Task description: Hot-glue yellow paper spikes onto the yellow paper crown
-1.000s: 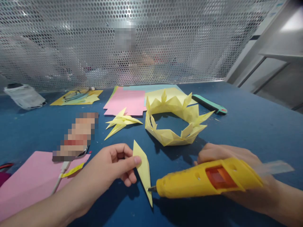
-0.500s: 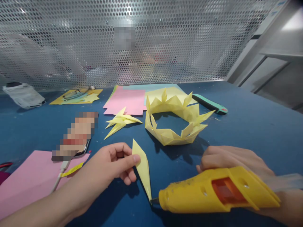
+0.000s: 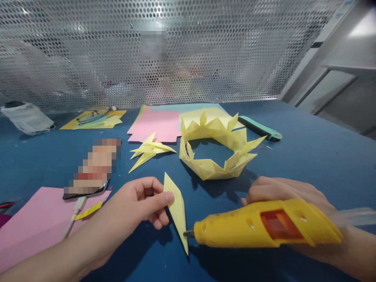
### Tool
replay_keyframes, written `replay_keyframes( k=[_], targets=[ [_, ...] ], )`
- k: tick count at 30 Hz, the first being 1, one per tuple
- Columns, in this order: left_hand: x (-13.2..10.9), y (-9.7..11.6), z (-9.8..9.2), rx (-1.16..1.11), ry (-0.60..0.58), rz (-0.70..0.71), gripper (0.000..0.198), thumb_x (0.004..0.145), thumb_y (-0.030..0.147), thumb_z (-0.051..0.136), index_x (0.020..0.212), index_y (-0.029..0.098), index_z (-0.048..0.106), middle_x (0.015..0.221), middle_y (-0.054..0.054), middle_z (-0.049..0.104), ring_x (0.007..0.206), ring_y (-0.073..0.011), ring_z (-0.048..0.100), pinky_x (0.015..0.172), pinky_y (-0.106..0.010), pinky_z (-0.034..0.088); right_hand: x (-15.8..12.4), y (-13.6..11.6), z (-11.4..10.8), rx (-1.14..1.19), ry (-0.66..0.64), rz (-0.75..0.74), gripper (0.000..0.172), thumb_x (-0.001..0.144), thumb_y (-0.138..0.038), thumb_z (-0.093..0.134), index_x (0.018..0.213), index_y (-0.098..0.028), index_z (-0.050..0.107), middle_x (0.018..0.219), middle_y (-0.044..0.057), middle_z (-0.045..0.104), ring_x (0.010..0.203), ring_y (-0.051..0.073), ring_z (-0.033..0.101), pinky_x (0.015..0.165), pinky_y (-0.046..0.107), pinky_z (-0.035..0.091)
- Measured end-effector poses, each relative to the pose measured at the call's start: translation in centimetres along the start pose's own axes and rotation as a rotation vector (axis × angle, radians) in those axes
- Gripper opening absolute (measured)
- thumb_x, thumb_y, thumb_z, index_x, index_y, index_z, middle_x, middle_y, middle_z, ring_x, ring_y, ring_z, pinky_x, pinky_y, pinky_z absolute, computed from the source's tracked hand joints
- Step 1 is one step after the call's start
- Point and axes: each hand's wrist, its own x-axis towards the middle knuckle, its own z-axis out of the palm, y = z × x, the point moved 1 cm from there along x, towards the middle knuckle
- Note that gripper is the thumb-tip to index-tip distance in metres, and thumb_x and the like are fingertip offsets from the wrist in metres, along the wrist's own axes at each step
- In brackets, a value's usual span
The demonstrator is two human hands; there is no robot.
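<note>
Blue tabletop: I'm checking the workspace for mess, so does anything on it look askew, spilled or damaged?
No spill or damage stands out. On the yellow paper ring, though, the right-hand spikes splay outward while a back spike stands upright, so it looks uneven; that may be intended.

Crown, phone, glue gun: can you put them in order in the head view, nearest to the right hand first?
1. Glue gun: held in the right hand.
2. Crown: farther back on the table, to that hand's left.
3. Phone: way over on the left side.
</note>
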Motion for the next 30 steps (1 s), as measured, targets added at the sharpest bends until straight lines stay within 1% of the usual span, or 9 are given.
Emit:
replay_keyframes(
  k=[3,4,6,9,13,16,21,25,30],
  targets=[
    [0.01,-0.05,-0.06,-0.009,-0.015,0.014,0.029,0.078,0.042,0.072,0.068,0.020,0.056,0.053,0.007,0.063,0.049,-0.0042,0.056,0.048,-0.012,0.040,-0.39,0.17,0.30,0.072,0.035,-0.029,0.016,0.098,-0.035,0.039,0.084,-0.027,0.043,0.057,-0.009,0.055,0.043,0.007,0.053,0.044,0.018,0.042],
    [0.00,-0.06,-0.06,-0.010,-0.017,0.016,0.029,0.078,0.042,0.072,0.068,0.020,0.056,0.052,0.007,0.063,0.049,-0.0041,0.056,0.048,-0.012,0.041,-0.48,0.21,0.41,0.075,0.037,-0.018,0.014,0.097,-0.034,0.041,0.085,-0.027,0.043,0.058,-0.008,0.055,0.044,0.008,0.053,0.045,0.018,0.042],
    [-0.05,-0.08,-0.06,-0.007,-0.016,0.016,0.029,0.078,0.042,0.072,0.067,0.020,0.056,0.052,0.007,0.062,0.048,-0.0037,0.055,0.045,-0.011,0.038,-0.55,0.24,0.60,0.085,0.034,-0.017,0.013,0.096,-0.033,0.043,0.085,-0.027,0.043,0.058,-0.008,0.055,0.045,0.008,0.053,0.046,0.019,0.043],
    [-0.13,-0.11,-0.08,-0.008,-0.007,0.014,0.028,0.078,0.042,0.072,0.068,0.020,0.057,0.050,0.007,0.062,0.045,-0.0027,0.053,0.041,-0.011,0.033,-0.36,0.18,0.68,0.094,0.033,-0.032,0.013,0.096,-0.033,0.043,0.085,-0.026,0.044,0.057,-0.007,0.055,0.045,0.008,0.053,0.045,0.019,0.043],
    [-0.20,0.02,-0.08,-0.034,-0.013,0.006,0.029,0.076,0.041,0.074,0.066,0.020,0.057,0.048,0.007,0.061,0.044,-0.0026,0.052,0.042,-0.010,0.034,0.10,0.02,0.35,0.085,0.013,-0.070,0.021,0.098,-0.037,0.038,0.080,-0.026,0.044,0.053,-0.008,0.053,0.042,0.007,0.051,0.043,0.017,0.041],
    [-0.15,0.24,-0.02,-0.052,-0.016,-0.003,0.028,0.076,0.040,0.074,0.066,0.019,0.058,0.048,0.007,0.061,0.045,-0.0028,0.052,0.042,-0.010,0.034,0.28,-0.13,0.15,0.093,0.008,-0.093,0.022,0.098,-0.037,0.038,0.080,-0.026,0.043,0.052,-0.009,0.051,0.042,0.007,0.051,0.043,0.017,0.041],
    [0.00,0.32,0.05,-0.055,-0.022,0.004,0.028,0.077,0.040,0.073,0.066,0.019,0.059,0.048,0.007,0.061,0.045,-0.0032,0.053,0.043,-0.010,0.037,0.27,-0.11,0.44,0.080,0.006,-0.062,0.023,0.097,-0.035,0.040,0.076,-0.026,0.043,0.052,-0.009,0.050,0.042,0.006,0.052,0.043,0.016,0.041],
    [-0.07,0.19,0.02,-0.055,-0.018,0.004,0.028,0.077,0.040,0.074,0.066,0.019,0.058,0.047,0.007,0.061,0.043,-0.0028,0.052,0.041,-0.009,0.036,0.09,0.05,0.68,0.066,-0.003,-0.031,0.026,0.096,-0.039,0.040,0.074,-0.026,0.043,0.053,-0.008,0.052,0.042,0.006,0.053,0.041,0.016,0.041],
    [-0.14,0.16,0.01,-0.050,-0.024,0.013,0.028,0.077,0.041,0.073,0.067,0.019,0.059,0.048,0.007,0.061,0.043,-0.0029,0.052,0.042,-0.010,0.036,0.02,-0.05,0.59,0.101,-0.005,-0.080,0.020,0.097,-0.036,0.040,0.079,-0.026,0.042,0.053,-0.009,0.051,0.042,0.007,0.052,0.042,0.017,0.041]
  ],
)
